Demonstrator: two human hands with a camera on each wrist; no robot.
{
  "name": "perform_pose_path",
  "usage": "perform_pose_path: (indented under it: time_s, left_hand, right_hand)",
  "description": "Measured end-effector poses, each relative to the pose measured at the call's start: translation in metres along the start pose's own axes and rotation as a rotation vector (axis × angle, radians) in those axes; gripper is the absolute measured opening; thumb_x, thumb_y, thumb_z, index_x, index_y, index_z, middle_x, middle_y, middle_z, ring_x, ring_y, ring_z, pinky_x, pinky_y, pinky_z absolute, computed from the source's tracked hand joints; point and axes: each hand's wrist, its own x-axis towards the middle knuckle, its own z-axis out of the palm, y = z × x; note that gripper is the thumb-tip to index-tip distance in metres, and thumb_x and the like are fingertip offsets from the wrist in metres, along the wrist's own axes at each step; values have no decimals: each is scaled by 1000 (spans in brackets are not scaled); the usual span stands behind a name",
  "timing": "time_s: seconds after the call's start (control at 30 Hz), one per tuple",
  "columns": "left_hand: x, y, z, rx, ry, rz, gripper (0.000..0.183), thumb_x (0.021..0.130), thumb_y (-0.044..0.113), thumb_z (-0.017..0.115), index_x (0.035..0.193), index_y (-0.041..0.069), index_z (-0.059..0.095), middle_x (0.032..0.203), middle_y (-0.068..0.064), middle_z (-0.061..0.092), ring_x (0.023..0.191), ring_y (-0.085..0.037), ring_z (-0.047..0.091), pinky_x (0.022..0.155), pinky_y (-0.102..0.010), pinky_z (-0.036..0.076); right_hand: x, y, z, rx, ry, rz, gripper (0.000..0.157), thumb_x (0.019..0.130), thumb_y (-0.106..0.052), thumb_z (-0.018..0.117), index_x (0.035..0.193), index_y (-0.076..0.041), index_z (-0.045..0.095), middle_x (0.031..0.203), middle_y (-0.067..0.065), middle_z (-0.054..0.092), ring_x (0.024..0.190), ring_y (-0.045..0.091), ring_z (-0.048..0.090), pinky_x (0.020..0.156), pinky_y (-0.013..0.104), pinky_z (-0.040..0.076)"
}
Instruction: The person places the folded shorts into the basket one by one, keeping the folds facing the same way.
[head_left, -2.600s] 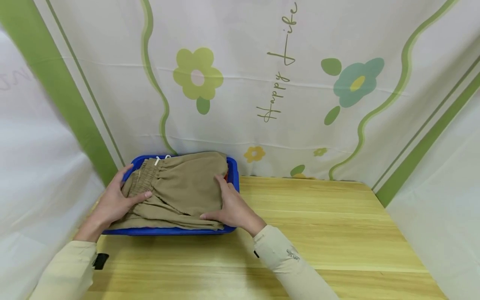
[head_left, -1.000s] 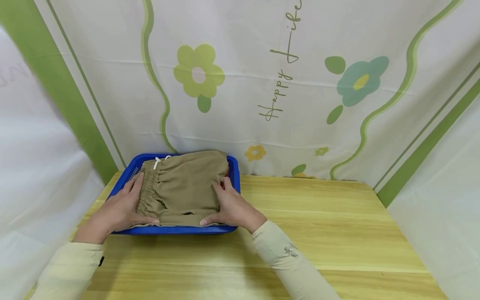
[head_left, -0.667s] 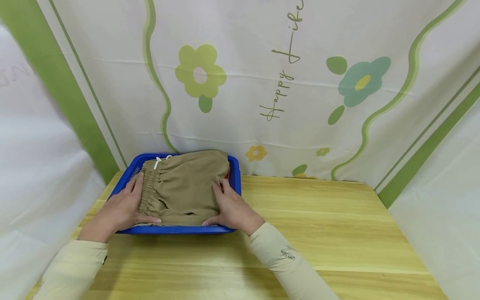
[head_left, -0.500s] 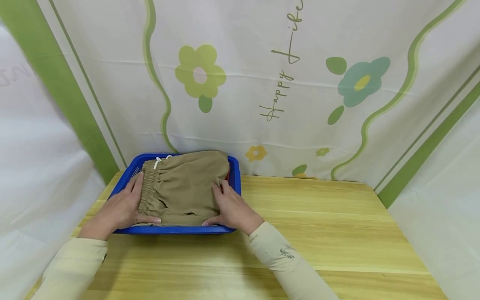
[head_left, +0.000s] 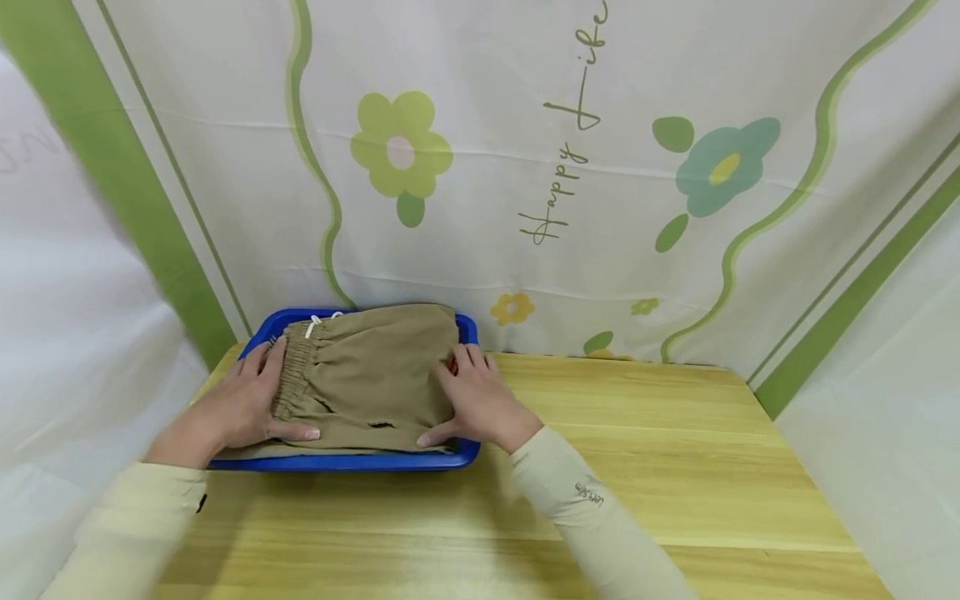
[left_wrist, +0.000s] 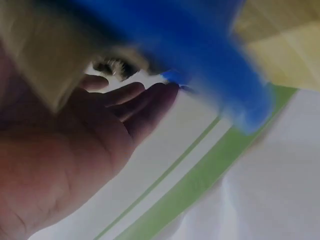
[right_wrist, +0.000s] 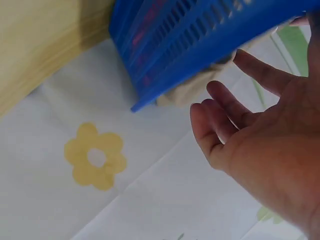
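Folded khaki elastic-waist trousers (head_left: 382, 358) with a white drawstring lie on top in a blue plastic basket (head_left: 352, 462). My left hand (head_left: 243, 404) rests on the waistband end, its thumb spread over the cloth. In the left wrist view the fingers (left_wrist: 150, 112) of that hand look nearly straight beside the blue rim. My right hand (head_left: 483, 404) is at the basket's right end, thumb on the trousers' near corner and fingers over the rim. Its fingers (right_wrist: 225, 102) are loosely bent in the right wrist view. Something red (head_left: 453, 365) shows beneath the cloth.
The basket stands at the back left of a light wooden table (head_left: 637, 467). A white curtain (head_left: 487, 100) with printed flowers hangs right behind it, with white cloth walls at both sides. Pinkish-red contents (right_wrist: 145, 30) show through the basket's slots.
Both hands have slid along the trousers toward their near edge, which is now flatter inside the rim. Just now my right hand has shifted slightly right and loosened from the cloth edge.
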Motion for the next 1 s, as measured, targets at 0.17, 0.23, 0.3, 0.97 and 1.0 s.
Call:
perform_pose_path:
  time_s: [0.17, 0.23, 0.3, 0.97, 1.0]
  left_hand:
    - [6, 3, -15, 33, 1, 46, 147, 67, 82, 72, 161, -3, -3, 158, -40, 10, 139, -65, 13, 108, -76, 18]
    - [10, 6, -20, 51, 5, 69, 140, 72, 79, 71, 160, -5, 3, 158, -40, 12, 139, -64, 15, 108, -75, 19]
    - [17, 8, -24, 70, 11, 92, 131, 78, 76, 69, 159, -9, 9, 157, -40, 15, 139, -63, 19, 108, -74, 22]
    - [62, 16, -28, 147, -225, 39, 117, 84, 72, 66, 163, 5, 13, 164, -31, 6, 145, -58, 10, 111, -75, 14]
    - [62, 15, -27, 146, -230, 33, 117, 83, 72, 67, 163, 5, 13, 164, -31, 6, 146, -57, 10, 111, -75, 13]
  right_hand:
    - [7, 13, -10, 88, -64, 20, 101, 81, -71, 70, 152, -6, 43, 156, 18, 34, 146, 36, 27, 114, 55, 27]
    - [11, 17, -13, 102, -71, 28, 99, 85, -70, 67, 154, -5, 40, 158, 18, 34, 147, 35, 26, 116, 57, 27]
    - [16, 20, -13, 113, -73, 35, 97, 88, -68, 64, 155, -4, 38, 159, 18, 33, 149, 35, 26, 116, 57, 27]
    - [71, 30, 5, 138, -104, 93, 100, 90, -70, 60, 165, -20, 17, 169, 15, 6, 155, 34, 4, 121, 59, 15]
    - [71, 30, 7, 139, -119, 95, 101, 90, -71, 60, 165, -20, 16, 169, 15, 7, 155, 34, 4, 121, 59, 14]
